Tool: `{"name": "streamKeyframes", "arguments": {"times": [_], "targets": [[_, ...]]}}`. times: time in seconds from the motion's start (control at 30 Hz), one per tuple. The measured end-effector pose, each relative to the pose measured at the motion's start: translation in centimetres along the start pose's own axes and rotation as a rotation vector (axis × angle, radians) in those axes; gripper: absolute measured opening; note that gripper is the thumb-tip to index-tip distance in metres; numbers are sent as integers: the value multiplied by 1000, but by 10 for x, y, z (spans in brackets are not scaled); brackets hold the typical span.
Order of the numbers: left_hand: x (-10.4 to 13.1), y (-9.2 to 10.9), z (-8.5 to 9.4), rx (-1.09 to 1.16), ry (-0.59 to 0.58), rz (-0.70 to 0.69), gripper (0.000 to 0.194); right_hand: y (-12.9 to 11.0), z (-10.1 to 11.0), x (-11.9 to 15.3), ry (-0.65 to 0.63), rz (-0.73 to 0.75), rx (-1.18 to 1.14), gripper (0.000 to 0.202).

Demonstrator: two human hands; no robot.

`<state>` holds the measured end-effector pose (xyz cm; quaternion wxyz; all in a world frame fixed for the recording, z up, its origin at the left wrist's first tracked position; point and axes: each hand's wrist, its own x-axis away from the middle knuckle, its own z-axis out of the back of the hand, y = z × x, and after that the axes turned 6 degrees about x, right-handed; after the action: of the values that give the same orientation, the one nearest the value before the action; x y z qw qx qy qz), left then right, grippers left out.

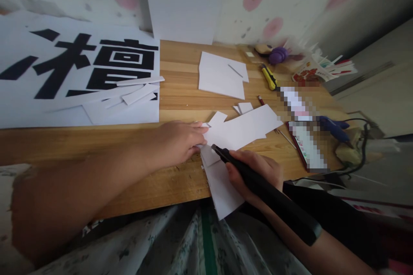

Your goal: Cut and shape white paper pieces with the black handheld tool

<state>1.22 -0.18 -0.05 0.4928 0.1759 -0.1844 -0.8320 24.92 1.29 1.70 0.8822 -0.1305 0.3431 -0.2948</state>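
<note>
My right hand (258, 172) is wrapped round a long black cutting tool (264, 189), whose tip rests at a white board piece (226, 180) that overhangs the table's front edge. At the left edge of the white pieces, my left hand (180, 142) presses down with its fingers close together; what lies under its fingertips is partly hidden. A larger cut white shape (248, 126) with angular ends extends to the right, just beyond the tool's tip. Behind it sits a small white offcut (245, 108).
A printed sheet (22, 107) with a black character and white strips (138, 94) lies left. Farther back are a white board (219, 75), a yellow cutter (269, 77) and a cup of sticks (311, 71). A blue glue gun (334, 128) with a cable lies right.
</note>
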Motion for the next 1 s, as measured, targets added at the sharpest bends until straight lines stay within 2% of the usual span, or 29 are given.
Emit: {"name": "streamKeyframes", "arguments": {"times": [0.23,0.5,1.0], "targets": [[-1,0,1,-3,-26,47,23,-1,4,1,-6,75,28,18],[-2,4,6,-36,-52,108,29,0,4,12,8,80,58,21],[-5,7,10,-60,-120,144,21,-5,11,27,5,90,107,24]]}}
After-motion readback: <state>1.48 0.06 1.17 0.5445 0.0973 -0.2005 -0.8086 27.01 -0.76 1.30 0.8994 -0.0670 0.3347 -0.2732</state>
